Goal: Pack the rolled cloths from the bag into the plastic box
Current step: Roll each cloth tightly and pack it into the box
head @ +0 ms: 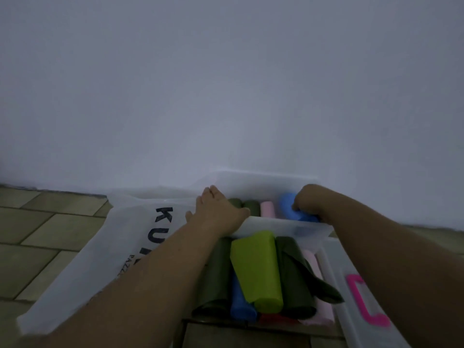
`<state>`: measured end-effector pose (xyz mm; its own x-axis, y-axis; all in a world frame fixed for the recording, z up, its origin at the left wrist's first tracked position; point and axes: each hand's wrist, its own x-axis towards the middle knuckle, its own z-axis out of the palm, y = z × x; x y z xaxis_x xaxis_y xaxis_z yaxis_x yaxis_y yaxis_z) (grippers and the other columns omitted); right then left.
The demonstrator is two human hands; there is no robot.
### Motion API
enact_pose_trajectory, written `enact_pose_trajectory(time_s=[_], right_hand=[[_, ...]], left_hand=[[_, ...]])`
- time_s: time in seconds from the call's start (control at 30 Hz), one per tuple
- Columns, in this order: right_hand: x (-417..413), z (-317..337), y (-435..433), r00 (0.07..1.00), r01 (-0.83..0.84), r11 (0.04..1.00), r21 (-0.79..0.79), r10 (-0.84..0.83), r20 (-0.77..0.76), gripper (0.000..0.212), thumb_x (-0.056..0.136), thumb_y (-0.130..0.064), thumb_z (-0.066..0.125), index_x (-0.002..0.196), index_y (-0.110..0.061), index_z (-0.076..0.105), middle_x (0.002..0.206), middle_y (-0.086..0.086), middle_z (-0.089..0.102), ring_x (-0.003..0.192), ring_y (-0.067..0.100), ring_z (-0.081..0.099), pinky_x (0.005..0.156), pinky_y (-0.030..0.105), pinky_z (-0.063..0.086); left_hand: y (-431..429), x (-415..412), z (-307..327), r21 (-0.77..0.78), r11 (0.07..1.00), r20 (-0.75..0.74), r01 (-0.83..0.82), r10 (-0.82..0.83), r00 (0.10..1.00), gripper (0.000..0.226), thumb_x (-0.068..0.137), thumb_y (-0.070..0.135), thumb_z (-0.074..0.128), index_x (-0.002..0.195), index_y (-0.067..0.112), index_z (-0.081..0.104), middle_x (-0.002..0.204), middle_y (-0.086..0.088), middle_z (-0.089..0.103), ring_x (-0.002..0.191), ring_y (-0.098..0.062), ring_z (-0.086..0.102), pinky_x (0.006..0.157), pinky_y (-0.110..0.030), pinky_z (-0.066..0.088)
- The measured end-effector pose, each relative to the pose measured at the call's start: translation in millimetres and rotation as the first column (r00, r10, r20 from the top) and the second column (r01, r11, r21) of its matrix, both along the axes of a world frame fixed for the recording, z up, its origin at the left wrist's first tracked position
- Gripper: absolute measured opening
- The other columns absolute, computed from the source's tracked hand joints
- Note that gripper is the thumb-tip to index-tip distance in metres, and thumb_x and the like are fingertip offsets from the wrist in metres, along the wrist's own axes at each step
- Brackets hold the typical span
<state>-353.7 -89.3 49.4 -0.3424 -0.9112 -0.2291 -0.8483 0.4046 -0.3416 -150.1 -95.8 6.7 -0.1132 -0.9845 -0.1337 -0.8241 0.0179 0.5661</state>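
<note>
**Current state.** The plastic box (276, 226) stands on the tiled floor (37, 234) with its far side against the wall (226, 84). This placement probably stops the box sliding away when a cloth is pushed in.

**Right hand.** The right hand (307, 200) is inside the box at its 3 o'clock end. The fingers are curled around a blue rolled cloth (288, 204). The roll lies just beside a pink roll (267, 208). Two dark green rolls (236, 203) follow toward 9 o'clock. The rolls lie side by side in one row, an arrangement that uses the width of the box.

**Left hand.** The left hand (218, 212) lies flat over the box's near corner at 9 o'clock. The fingers are extended and grip nothing. Its likely function is to brace the box while the other hand seats the roll.

**Remaining stock.** More rolled cloths are stacked at 6 o'clock of the box:
- a lime green roll (256, 267) on top;
- a second blue roll (239, 297);
- dark green rolls on either side (216, 277);
- a pale pink roll (313, 267);
- a red roll (273, 317) at the near edge.

The white plastic bag (120, 234) lies at 8 o'clock of the box. Whether the stack rests on the bag cannot be determined.

**Lid.** A translucent lid (336, 259) with a pink latch (361, 305) lies at 4 o'clock, clear of the box opening.

**Progress.** Judged as early: one row is started and most rolls remain outside.
</note>
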Motion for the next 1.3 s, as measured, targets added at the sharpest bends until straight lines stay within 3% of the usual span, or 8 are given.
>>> enact_pose_trajectory(time_s=[0.2,0.57,0.77,0.83,1.0,1.13,1.2,1.3], right_hand=[[14,-18,-14,0.946,-0.189,0.921,0.34,0.264,-0.19,0.041,0.093,-0.022,0.053,0.132,-0.009,0.051,0.139,0.014,0.048,0.123,0.029,0.048,0.102,0.034,0.038],[-9,-36,-31,0.902,-0.233,0.895,0.38,0.345,-0.26,0.044,0.088,-0.029,0.057,0.127,-0.009,0.055,0.137,0.014,0.051,0.121,0.028,0.05,0.105,0.038,0.039],[7,-1,46,0.994,-0.094,0.829,-0.551,0.109,-0.006,0.007,0.081,-0.028,0.063,0.084,-0.023,0.059,0.087,-0.004,0.063,0.088,0.021,0.057,0.068,0.029,0.04],[12,-4,90,0.99,-0.137,0.848,-0.512,0.135,-0.041,0.023,0.077,-0.041,0.066,0.069,-0.025,0.052,0.07,-0.009,0.056,0.07,0.015,0.055,0.057,0.026,0.034],[31,-52,155,0.977,-0.211,0.977,-0.045,0.212,0.03,0.045,0.071,-0.062,0.067,0.092,-0.029,0.045,0.083,-0.013,0.052,0.074,0.009,0.051,0.055,0.024,0.033],[39,-55,155,0.984,-0.132,0.985,-0.108,0.143,0.106,0.072,0.07,-0.045,0.076,0.125,-0.018,0.038,0.118,0.004,0.055,0.097,0.02,0.054,0.073,0.025,0.037],[42,-53,160,0.988,-0.13,0.987,-0.098,0.137,0.069,0.066,0.072,-0.037,0.074,0.123,-0.016,0.038,0.115,0.006,0.055,0.099,0.022,0.056,0.074,0.027,0.041],[42,-51,179,0.997,-0.052,0.996,-0.079,0.056,0.046,0.07,0.067,-0.028,0.072,0.125,-0.017,0.035,0.107,0.007,0.059,0.096,0.025,0.059,0.075,0.033,0.05]], left_hand=[[0,1,3,-0.007,1.0,0.047,0.028,-0.028,0.999,0.108,0.084,0.062,0.051,0.147,0.004,-0.015,0.159,-0.01,-0.01,0.146,-0.026,-0.003,0.116,-0.051,0.01],[0,2,3,0.009,1.0,0.017,0.028,-0.028,0.999,0.107,0.084,0.061,0.051,0.147,0.005,-0.015,0.159,-0.01,-0.01,0.146,-0.026,-0.001,0.116,-0.05,0.012],[33,5,19,-0.122,0.992,0.105,0.018,-0.005,0.994,0.098,0.086,0.066,0.044,0.149,0.019,-0.014,0.158,-0.005,-0.017,0.145,-0.023,-0.011,0.115,-0.056,0.001],[70,16,18,-0.319,0.945,0.048,0.07,-0.057,0.997,0.092,0.086,0.066,0.042,0.15,0.025,-0.01,0.158,0.0,-0.016,0.145,-0.019,-0.009,0.116,-0.051,0.002],[193,37,-51,-0.14,0.922,0.267,0.361,-0.316,0.91,0.056,0.094,0.045,0.04,0.145,0.025,0.031,0.155,-0.005,0.023,0.14,-0.018,0.026,0.112,-0.036,0.03],[247,49,-80,-0.121,0.933,0.454,0.34,-0.252,0.854,0.077,0.095,0.035,0.001,0.088,0.03,0.078,0.099,-0.003,0.073,0.086,-0.019,0.072,0.06,-0.034,0.057],[255,55,-79,-0.08,0.926,0.462,0.369,-0.294,0.837,0.059,0.087,0.052,0.023,0.107,0.028,0.073,0.118,-0.005,0.067,0.111,-0.016,0.062,0.082,-0.033,0.052],[237,56,-97,0.098,0.909,0.399,0.406,-0.41,0.82,0.089,0.079,0.068,0.04,0.151,0.032,0.002,0.159,-0.007,-0.012,0.145,-0.019,-0.013,0.115,-0.045,0.002]])
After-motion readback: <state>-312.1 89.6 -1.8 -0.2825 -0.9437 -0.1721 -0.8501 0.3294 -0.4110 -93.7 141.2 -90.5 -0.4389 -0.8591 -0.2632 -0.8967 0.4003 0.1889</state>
